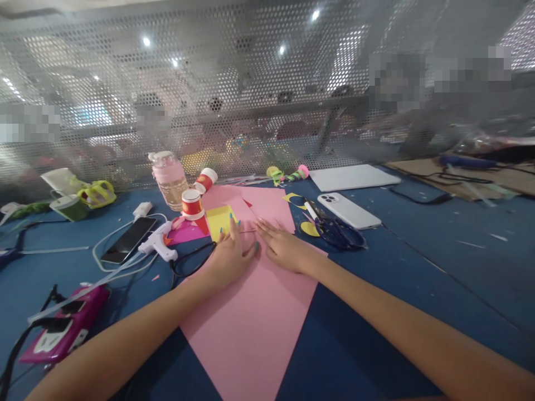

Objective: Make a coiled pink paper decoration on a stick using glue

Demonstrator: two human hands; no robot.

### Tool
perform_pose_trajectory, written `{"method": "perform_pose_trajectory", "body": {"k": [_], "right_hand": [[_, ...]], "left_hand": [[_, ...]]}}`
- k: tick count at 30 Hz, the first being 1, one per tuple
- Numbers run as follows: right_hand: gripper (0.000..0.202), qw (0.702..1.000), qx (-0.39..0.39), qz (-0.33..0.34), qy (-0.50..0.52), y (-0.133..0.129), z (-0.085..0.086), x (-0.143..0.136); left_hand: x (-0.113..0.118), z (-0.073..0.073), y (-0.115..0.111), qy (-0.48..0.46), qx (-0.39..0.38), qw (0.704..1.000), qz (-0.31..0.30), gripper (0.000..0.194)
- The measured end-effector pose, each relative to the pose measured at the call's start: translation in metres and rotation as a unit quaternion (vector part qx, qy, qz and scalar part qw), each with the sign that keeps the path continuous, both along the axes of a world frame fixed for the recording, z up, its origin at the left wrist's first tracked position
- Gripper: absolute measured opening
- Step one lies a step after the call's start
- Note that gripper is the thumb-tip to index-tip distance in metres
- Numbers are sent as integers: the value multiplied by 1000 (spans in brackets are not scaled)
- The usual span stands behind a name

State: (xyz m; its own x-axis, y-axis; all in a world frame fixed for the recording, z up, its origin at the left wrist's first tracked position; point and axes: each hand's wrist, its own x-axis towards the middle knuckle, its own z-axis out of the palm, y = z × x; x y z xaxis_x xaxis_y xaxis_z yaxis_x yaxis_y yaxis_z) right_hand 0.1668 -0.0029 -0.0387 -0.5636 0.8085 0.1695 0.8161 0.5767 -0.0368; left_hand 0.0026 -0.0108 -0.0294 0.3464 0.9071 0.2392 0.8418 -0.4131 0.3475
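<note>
A large sheet of pink paper (254, 323) lies on the blue table under both my hands. My left hand (232, 253) rests on its upper part with the fingers spread. Beside it, my right hand (284, 245) lies flat with its fingers stretched out, pressing near a thin dark line on the paper. More pink paper (271, 200) spreads beyond my fingertips. A yellow paper piece (220, 220) sits just past my left hand. Right of my right hand are a yellow paper disc (310, 229) and scissors with dark blue handles (340, 233).
Left of the paper are a white glue gun (159, 243), a black phone (129, 240) and a magenta power strip (69, 323) with cords. Red paper cups (193, 205) and a pink bottle (170, 181) stand behind. A white phone (349, 210) lies right, before a perforated metal screen (251, 72).
</note>
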Motion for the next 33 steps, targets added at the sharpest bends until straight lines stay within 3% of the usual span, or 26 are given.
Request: {"method": "perform_pose_trajectory", "body": {"k": [8, 15, 19, 21, 25, 30, 33], "right_hand": [[58, 1000, 6, 5, 6, -2, 2, -1], [68, 997, 4, -8, 77, 1, -4, 5], [81, 985, 59, -53, 152, 2, -3, 13], [84, 983, 72, -42, 162, 1, -2, 14], [79, 992, 49, 9, 116, -2, 0, 9], [71, 997, 25, -11, 74, -3, -3, 5], [74, 993, 65, -4, 95, -2, -4, 8]], "left_hand": [[3, 11, -8, 75, 5, 997, -6, 64], [-2, 8, -6, 87, 4, 993, -81, 61], [-2, 5, -4, 83, 7, 993, -80, 65], [-2, 5, -4, 82, 5, 993, -80, 65], [-1, 8, -7, 80, -9, 994, -71, 65], [1, 10, -9, 66, -17, 996, -54, 66], [1, 7, -9, 58, -15, 998, -17, 75]]}}
